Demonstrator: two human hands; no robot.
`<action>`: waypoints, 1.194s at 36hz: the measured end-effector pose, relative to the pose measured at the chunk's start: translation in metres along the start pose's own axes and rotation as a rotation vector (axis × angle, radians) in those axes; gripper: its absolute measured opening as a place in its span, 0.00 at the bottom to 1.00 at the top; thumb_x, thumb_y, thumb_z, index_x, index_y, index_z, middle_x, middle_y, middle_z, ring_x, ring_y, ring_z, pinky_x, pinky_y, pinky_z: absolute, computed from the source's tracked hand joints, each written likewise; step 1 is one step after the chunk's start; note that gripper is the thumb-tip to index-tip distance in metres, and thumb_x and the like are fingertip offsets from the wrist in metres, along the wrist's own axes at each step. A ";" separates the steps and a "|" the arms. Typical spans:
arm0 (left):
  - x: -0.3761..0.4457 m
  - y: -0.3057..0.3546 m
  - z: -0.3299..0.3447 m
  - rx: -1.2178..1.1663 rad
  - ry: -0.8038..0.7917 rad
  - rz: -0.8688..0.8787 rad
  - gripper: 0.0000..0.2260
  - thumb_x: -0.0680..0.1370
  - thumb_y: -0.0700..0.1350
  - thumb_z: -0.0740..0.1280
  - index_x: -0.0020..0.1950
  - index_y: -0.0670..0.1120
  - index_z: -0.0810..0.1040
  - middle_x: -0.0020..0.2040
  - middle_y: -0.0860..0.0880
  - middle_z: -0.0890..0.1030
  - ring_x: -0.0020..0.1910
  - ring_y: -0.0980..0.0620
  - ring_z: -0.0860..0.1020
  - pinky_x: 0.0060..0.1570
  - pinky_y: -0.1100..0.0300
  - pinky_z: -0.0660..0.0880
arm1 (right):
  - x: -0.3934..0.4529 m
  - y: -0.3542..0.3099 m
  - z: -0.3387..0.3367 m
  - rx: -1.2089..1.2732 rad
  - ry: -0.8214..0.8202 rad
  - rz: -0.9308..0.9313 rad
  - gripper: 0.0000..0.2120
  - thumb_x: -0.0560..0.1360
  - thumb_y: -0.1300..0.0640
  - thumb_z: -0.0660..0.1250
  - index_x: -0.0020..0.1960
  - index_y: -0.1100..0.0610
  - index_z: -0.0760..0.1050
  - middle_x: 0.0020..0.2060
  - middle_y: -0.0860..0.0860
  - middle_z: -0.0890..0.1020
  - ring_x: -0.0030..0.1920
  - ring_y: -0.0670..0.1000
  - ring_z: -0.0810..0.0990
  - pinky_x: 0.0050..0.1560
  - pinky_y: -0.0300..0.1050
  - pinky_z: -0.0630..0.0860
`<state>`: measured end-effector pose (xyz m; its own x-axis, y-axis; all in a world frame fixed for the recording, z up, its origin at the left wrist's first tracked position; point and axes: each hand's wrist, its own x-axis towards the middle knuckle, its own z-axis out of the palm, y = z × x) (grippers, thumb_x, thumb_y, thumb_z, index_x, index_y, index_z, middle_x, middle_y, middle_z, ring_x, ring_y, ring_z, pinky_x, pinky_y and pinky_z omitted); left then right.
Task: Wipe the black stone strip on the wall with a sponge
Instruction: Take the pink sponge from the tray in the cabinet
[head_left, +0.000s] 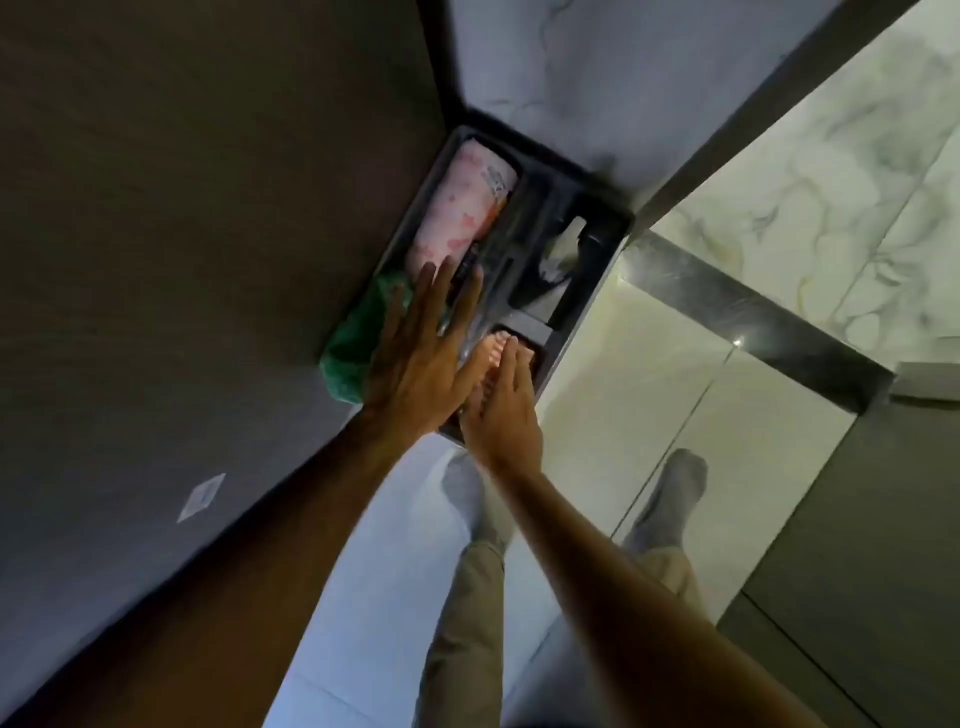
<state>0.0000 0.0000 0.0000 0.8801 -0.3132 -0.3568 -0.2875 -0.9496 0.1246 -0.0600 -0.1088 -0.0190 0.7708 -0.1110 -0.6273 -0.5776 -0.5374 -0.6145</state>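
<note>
A black caddy tray (613, 228) stands on the floor in the corner. My left hand (421, 353) is spread flat over its near left part, fingers apart, lying on a green cloth (353, 338). My right hand (501, 405) reaches into the near compartment, fingers resting on a pink ribbed sponge (496, 345); whether it grips the sponge is unclear. A black stone strip (753, 317) runs along the shiny marble wall at the right.
A pink patterned roll (467, 208) lies in the tray's left compartment, and a spray bottle (566, 244) in the right one. A dark panel (182, 208) fills the left. My legs and socked feet (467, 493) stand on the pale floor below.
</note>
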 end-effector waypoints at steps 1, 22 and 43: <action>0.007 -0.001 0.009 -0.077 0.069 -0.012 0.37 0.86 0.66 0.50 0.90 0.49 0.48 0.90 0.41 0.48 0.89 0.38 0.47 0.86 0.34 0.52 | 0.009 0.004 0.011 0.024 0.015 0.044 0.33 0.92 0.44 0.57 0.91 0.50 0.47 0.91 0.49 0.52 0.91 0.54 0.53 0.87 0.51 0.63; 0.067 -0.006 0.082 0.061 0.329 0.108 0.36 0.87 0.61 0.56 0.89 0.44 0.51 0.90 0.40 0.56 0.89 0.37 0.55 0.86 0.32 0.54 | 0.070 0.045 0.069 -0.099 0.088 0.081 0.42 0.88 0.55 0.68 0.91 0.57 0.44 0.91 0.59 0.51 0.91 0.65 0.50 0.86 0.70 0.67; 0.006 0.075 -0.103 0.088 0.125 0.277 0.33 0.88 0.60 0.51 0.89 0.44 0.57 0.88 0.37 0.58 0.88 0.35 0.58 0.88 0.36 0.48 | -0.068 0.006 -0.207 0.331 0.259 -0.017 0.31 0.88 0.48 0.56 0.88 0.59 0.60 0.87 0.56 0.67 0.86 0.55 0.69 0.86 0.63 0.69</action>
<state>0.0228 -0.0725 0.1025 0.8022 -0.5616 -0.2028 -0.5491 -0.8272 0.1188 -0.0601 -0.2778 0.1194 0.7989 -0.3335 -0.5005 -0.5866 -0.2483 -0.7709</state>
